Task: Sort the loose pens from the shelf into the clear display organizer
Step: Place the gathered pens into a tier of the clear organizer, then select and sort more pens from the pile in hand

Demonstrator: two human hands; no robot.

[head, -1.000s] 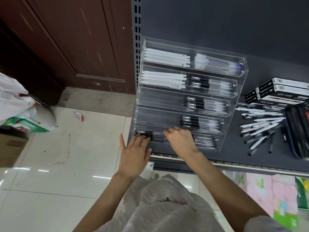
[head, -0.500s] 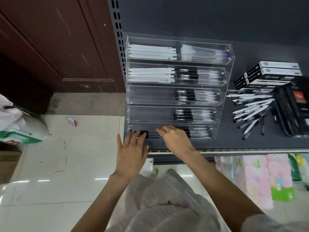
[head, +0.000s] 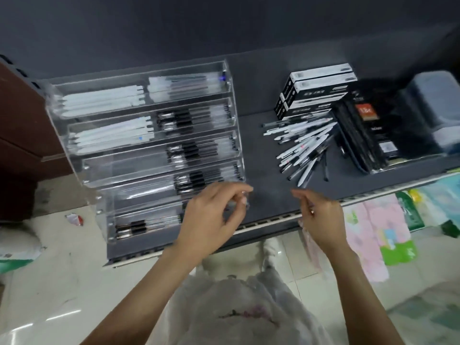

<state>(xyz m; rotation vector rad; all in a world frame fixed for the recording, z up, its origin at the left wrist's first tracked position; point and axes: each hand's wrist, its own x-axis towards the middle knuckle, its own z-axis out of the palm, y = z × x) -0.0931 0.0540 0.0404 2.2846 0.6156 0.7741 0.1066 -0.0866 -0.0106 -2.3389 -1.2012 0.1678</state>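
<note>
Nearest the camera, both hands hover over the front edge of the dark shelf [head: 261,135], and the clear display organizer [head: 154,150] serves as the landmark for everything else. The left hand [head: 211,217] sits at the organizer's front right corner, over its lowest tier, fingers curled with thumb and fingertips drawn close; motion blur hides whether they pinch a pen or nothing, so I cannot tell. The right hand [head: 321,215] is just to the organizer's right, clear of it, fingers loosely bent and a little apart, index tip pointing back toward the organizer, apparently holding nothing. Further back and to the organizer's right lies the pile of loose pens [head: 302,148], white and black barrels fanned out and overlapping, still unsorted. Beyond the pile, right of the organizer's upper tiers, stand stacked pen boxes [head: 316,89]. The risk I judge from here: reaching into the fan could roll neighbouring pens off the shelf's front lip, since they lie crossed and unrestrained; and white and black pens could be mixed into the wrong tier, as several left-hand compartments stand empty.
</note>
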